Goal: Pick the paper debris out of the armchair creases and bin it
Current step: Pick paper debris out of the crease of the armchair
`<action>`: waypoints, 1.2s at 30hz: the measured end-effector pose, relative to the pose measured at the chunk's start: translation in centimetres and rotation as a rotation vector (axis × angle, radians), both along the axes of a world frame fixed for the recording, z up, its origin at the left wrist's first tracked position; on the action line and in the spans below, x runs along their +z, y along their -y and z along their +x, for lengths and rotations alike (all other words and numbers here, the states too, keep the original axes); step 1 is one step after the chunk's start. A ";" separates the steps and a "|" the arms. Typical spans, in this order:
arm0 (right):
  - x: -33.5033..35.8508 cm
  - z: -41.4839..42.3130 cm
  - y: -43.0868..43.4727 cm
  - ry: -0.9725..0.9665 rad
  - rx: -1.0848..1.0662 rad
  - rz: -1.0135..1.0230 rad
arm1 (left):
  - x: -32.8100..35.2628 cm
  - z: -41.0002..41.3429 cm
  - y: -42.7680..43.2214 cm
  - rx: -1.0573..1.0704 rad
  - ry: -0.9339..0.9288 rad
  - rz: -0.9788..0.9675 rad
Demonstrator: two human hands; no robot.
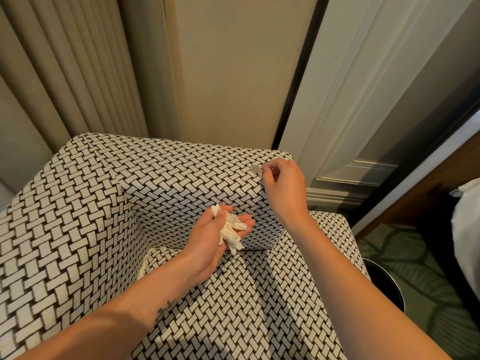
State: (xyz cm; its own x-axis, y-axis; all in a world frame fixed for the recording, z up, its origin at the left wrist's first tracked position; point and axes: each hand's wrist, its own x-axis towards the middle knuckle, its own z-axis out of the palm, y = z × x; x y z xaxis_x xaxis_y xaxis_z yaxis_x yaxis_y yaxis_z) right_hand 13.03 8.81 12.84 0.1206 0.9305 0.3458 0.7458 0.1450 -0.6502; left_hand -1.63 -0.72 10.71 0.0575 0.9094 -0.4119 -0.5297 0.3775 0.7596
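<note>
1. One armchair (78, 203), covered in a black-and-white basket-weave pattern, fills the lower part of the view. Its seat, backrest and two arms are all visible.
2. Two bare hands are over it.
3. The left hand (213, 237) is palm up above the back of the seat, in front of the backrest. Its grip is clamped on one wad of white paper (231, 229): the thumb presses the wad into the palm, and crumpled ends trail out past the fingers. I cannot tell how many pieces make up the wad.
4. One more strip of white paper (143, 266) is wedged in the crease where the seat meets the arm on the left side of the view.
5. The right hand (283, 183) is at the top right corner of the backrest. Its grip is pinched on one round silvery disc (255, 169), which lies against the fabric there.
6. One dark bin (387, 284) with a shiny rim stands on the patterned green carpet (420, 263), just beside the arm on the right side of the view. What is inside it is hidden.
7. Behind the chair hang one pleated beige curtain (78, 61) and one panelled white door (363, 100).
</note>
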 end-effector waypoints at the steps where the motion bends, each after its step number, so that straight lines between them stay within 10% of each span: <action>1: 0.0 0.0 0.1 -0.008 0.000 0.009 | 0.0 0.0 0.0 0.002 0.003 -0.004; 17: 0.4 -2.1 10.7 -0.265 0.275 -0.120 | 1.3 -0.6 4.4 -0.007 -0.170 -0.081; 36: -11.5 -8.1 10.0 -0.124 0.336 -0.637 | -4.9 -7.7 5.8 0.638 -0.143 -0.370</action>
State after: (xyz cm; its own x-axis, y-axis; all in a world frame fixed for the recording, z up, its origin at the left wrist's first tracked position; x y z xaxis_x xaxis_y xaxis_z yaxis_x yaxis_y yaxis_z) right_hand 4.96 -1.18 1.37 -0.2040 0.9401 -0.2731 0.6429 -0.0817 -0.7616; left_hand -9.34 -6.50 5.77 -0.5114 0.5488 -0.6613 -0.6370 0.2744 0.7204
